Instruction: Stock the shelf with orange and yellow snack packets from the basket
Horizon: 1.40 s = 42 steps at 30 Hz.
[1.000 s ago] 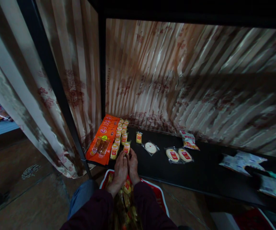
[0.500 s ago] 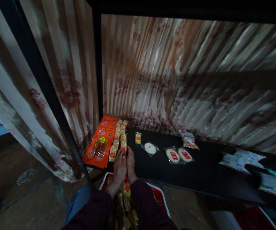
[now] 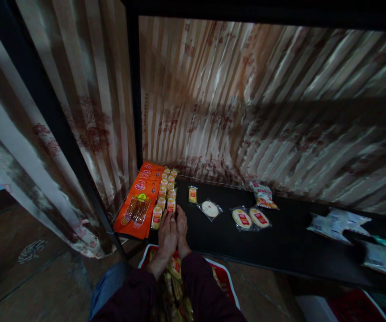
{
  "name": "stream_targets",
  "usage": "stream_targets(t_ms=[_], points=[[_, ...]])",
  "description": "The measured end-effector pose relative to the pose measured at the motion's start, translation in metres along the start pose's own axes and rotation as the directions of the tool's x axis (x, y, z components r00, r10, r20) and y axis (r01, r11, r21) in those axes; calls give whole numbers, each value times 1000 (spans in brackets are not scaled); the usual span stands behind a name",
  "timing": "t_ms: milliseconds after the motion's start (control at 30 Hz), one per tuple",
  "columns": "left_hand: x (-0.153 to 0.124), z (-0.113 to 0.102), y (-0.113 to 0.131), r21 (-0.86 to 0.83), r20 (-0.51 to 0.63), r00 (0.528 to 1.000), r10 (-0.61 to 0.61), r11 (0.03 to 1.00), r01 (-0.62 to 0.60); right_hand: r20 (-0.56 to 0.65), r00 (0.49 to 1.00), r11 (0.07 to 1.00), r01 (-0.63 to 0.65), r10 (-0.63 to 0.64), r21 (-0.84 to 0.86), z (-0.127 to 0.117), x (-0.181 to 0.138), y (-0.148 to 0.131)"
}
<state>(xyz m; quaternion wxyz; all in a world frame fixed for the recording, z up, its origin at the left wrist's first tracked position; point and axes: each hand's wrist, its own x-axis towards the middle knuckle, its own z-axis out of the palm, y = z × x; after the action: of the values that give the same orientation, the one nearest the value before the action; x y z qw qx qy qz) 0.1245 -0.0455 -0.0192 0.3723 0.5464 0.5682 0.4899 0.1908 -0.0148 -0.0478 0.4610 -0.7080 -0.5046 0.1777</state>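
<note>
Two rows of small yellow wrapped snack cakes [image 3: 162, 190] run front to back on the black shelf [image 3: 220, 239]. At the near end of the right row is a wrapped snack cake [image 3: 171, 205] with a red label, its lower part hidden by my fingers. My left hand [image 3: 167, 236] is closed at its near left side, fingers together. Close beside it, my right hand [image 3: 181, 228] curls along the right side of the same cake. Left of the rows lie overlapping orange snack packets [image 3: 138, 201]. Below my forearms, a red basket with a white rim [image 3: 235, 290] holds more yellow packets.
Rightward on the shelf are a lone yellow packet [image 3: 192, 194], a round white wrapped cake [image 3: 210, 209], two red-labelled round cakes [image 3: 250, 218], a pink-white bag [image 3: 263, 195] and pale bags [image 3: 338, 223]. A black post [image 3: 133, 89] and striped curtain [image 3: 193, 89] bound the shelf.
Both hands stay together at the near end of the right row, with barely any shift. The view has tilted slightly; the packets look unmoved.
</note>
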Motion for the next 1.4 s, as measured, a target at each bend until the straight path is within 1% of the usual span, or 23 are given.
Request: stream_targets(t_ms=[133, 300, 400, 567, 700, 833, 967, 1033, 1200, 1400], points=[[1, 1, -2, 27, 2, 1000, 7, 1000, -7, -2, 1000, 999, 22, -22, -44, 0, 0, -4], [2, 2, -2, 10, -10, 1000, 9, 1000, -9, -13, 998, 995, 56, -57, -81, -3, -1, -9], [1, 3, 0, 6, -15, 1000, -7, 1000, 7, 1, 998, 996, 56, -56, -63, -5, 0, -8], [-3, 2, 7, -25, 27, 1000, -5, 1000, 6, -9, 999, 999, 36, -36, 38, -5, 5, -6], [-4, 0, 8, -43, 47, 999, -10, 999, 12, 25, 999, 995, 30, -32, 100, -3, 10, -7], [-4, 0, 7, -66, 54, 999, -8, 998, 12, 28, 1000, 996, 2, -4, 92, -3, 13, -11], [-4, 0, 6, -55, 39, 999, -36, 998, 38, 24, 1000, 997, 13, -15, 81, -4, 13, -15], [-3, -1, 8, -49, 38, 999, -36, 998, 38, 41, 999, 997, 20, -23, 78, -6, 13, -18], [0, -5, 12, -44, 80, 996, -41, 998, 45, 84, 996, 998, 36, -40, 55, -9, 14, -23], [-3, -8, 16, -68, 65, 998, -18, 997, 23, 89, 995, 998, 31, -36, 56, -12, 15, -28]])
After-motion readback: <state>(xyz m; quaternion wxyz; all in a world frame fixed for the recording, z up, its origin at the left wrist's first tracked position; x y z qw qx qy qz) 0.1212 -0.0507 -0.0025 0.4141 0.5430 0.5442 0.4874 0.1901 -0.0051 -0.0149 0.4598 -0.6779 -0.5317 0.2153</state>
